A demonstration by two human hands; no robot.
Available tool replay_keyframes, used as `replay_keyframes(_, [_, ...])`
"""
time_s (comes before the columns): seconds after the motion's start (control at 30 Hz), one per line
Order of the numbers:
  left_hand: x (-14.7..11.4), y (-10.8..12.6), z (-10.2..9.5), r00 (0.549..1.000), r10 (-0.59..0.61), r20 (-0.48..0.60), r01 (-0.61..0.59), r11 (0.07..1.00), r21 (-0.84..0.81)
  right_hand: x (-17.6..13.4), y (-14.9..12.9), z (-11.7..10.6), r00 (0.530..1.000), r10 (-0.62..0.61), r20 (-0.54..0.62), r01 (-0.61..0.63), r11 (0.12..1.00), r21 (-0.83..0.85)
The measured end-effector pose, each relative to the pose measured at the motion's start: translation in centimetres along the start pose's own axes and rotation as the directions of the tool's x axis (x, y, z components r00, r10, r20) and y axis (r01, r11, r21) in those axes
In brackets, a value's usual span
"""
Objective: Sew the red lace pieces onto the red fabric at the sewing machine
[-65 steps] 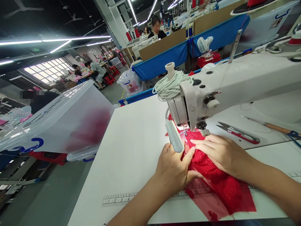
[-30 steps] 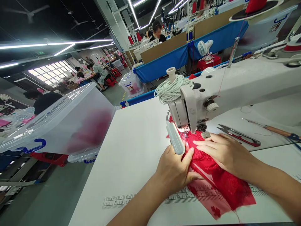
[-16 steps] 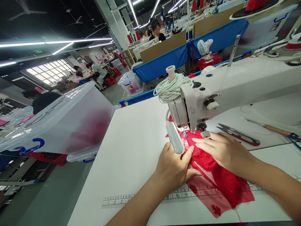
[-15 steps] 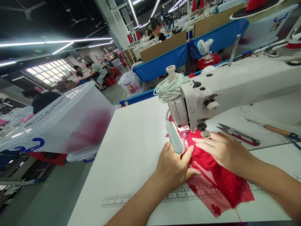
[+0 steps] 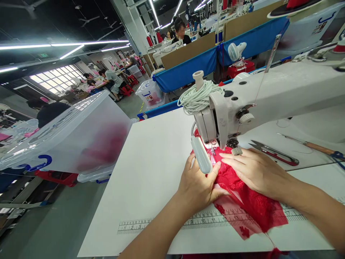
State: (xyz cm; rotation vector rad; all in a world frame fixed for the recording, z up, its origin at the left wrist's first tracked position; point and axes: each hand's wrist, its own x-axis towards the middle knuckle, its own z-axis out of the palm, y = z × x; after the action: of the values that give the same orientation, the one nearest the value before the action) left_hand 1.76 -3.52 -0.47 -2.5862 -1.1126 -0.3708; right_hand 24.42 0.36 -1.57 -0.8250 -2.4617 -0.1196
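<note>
The left hand (image 5: 198, 183) lay open, thumb spread from the fingers, on the left side of a red lace fabric (image 5: 256, 205); the right hand (image 5: 257, 171) lay open and flattened over the fabric's other side. The fabric extended from beneath the sewing machine (image 5: 285, 90), just beyond the fingertips, to a sheer end nearer the wearer than both hands, overlying a printed ruler scale (image 5: 132, 227) on the desk (image 5: 151, 162). A pale lamp (image 5: 201, 154) projected over the left hand, and a ridged knob (image 5: 237, 151) stood close against the right hand. Beyond and to the right of the right hand lay thread snips (image 5: 275, 152), then a wooden-handled pick (image 5: 319, 147). A translucent bin (image 5: 78, 140) stood well left of the left hand. The lamp concealed some left fingertips; the left forearm interrupted the scale. The needle area was too small to resolve, and the bin's reddish contents appeared blurred.
</note>
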Motion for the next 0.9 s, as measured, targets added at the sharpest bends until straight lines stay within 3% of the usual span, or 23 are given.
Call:
replay_keyframes(0.13, [0.35, -0.03, -0.42, 0.994, 0.083, 0.066, -0.074, 0.989, -0.126, -0.52, -0.22, 0.08, 1.0, -0.015, -0.015, 0.016, 1.0, 0.024])
replay_keyframes(0.27, [0.64, 0.02, -0.91, 0.987, 0.074, 0.143, -0.055, 0.989, -0.136, -0.72, -0.35, 0.11, 1.0, -0.007, -0.02, 0.008, 0.998, 0.056])
replay_keyframes(0.53, [0.26, 0.33, -0.67, 0.998, 0.061, 0.022, -0.059, 0.995, -0.085, -0.76, -0.32, 0.26, 0.999, -0.005, -0.05, 0.008, 0.999, 0.053])
replay_keyframes(0.9, [0.11, 0.63, -0.25, 0.999, 0.028, -0.02, -0.028, 1.0, -0.01, -0.79, -0.02, 0.55, 0.999, -0.009, -0.039, 0.009, 1.0, -0.014])
